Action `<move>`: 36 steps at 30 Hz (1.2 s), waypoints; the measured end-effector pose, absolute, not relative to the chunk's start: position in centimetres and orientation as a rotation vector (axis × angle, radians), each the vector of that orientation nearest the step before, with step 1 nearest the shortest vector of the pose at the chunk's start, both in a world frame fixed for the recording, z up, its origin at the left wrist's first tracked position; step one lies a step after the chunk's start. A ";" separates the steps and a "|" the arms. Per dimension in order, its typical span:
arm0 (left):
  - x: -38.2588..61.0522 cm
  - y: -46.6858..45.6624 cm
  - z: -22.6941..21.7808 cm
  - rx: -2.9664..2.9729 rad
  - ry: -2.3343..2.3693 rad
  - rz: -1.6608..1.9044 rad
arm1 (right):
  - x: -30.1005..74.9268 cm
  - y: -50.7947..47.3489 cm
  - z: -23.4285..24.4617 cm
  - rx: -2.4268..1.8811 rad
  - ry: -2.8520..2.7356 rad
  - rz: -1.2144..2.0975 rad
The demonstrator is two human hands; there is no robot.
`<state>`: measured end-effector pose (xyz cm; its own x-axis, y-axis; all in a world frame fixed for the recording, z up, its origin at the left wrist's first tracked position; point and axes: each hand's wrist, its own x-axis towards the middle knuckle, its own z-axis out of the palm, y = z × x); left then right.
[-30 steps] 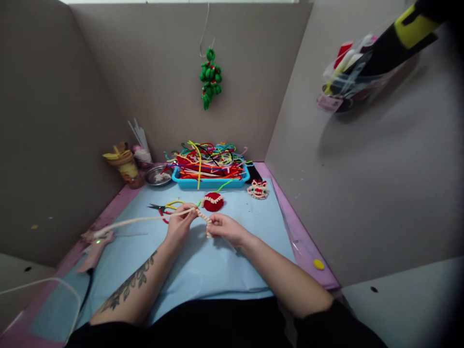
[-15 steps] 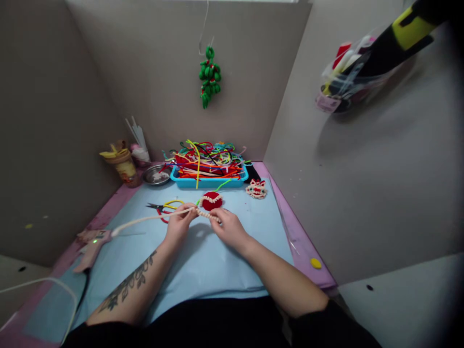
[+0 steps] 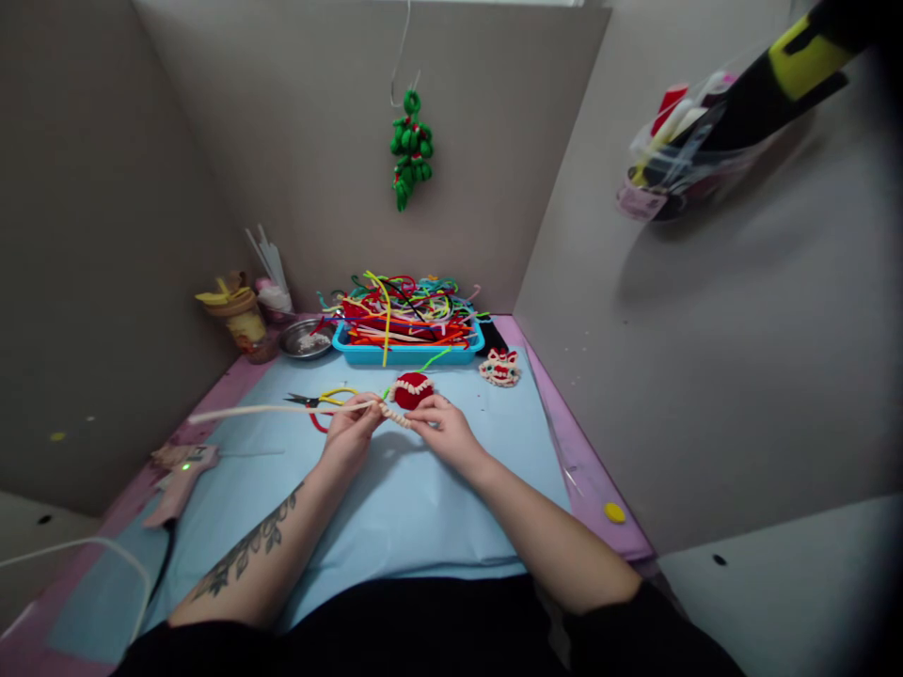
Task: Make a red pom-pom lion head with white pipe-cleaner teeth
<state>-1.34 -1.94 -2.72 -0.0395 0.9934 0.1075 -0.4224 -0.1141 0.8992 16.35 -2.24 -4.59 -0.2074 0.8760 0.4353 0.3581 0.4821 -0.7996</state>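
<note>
Both hands meet above the light blue mat (image 3: 395,508). My left hand (image 3: 351,434) pinches a long cream pipe cleaner (image 3: 275,409) whose free end sticks out to the left. My right hand (image 3: 446,431) is closed on the coiled, twisted end (image 3: 396,417) of the same pipe cleaner. Just beyond my fingers lies a red piece with a cream zigzag trim (image 3: 413,388). Scissors with yellow and red handles (image 3: 321,401) lie behind my left hand.
A blue tray (image 3: 407,354) heaped with coloured pipe cleaners stands at the back, with a metal dish (image 3: 305,340) and a yellow cup (image 3: 240,322) to its left. A small red-and-white figure (image 3: 500,367) sits right of the tray. A glue gun (image 3: 178,475) lies at left; a green ornament (image 3: 410,149) hangs above.
My right hand has moved up and closer to the red piece, turning the coiled end. The pipe cleaner's long free end has swung upward and now lies level to the left.
</note>
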 end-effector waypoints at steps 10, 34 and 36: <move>-1.6 -1.7 -3.1 0.932 0.832 1.518 | 15.0 -3.7 -4.0 -1.157 -2.032 0.654; -1.7 -2.1 -3.6 1.036 0.927 1.490 | 14.9 -4.6 -3.3 -1.241 -1.924 0.584; -1.6 -1.9 -3.6 1.002 0.942 1.499 | 15.1 -4.6 -3.2 -1.260 -1.885 0.585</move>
<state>-1.65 -1.94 -3.62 -0.0962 0.9891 0.1112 -0.3291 -0.1371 0.9343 15.05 -4.64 -3.23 -0.2056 0.9142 0.3492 0.5556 0.4028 -0.7274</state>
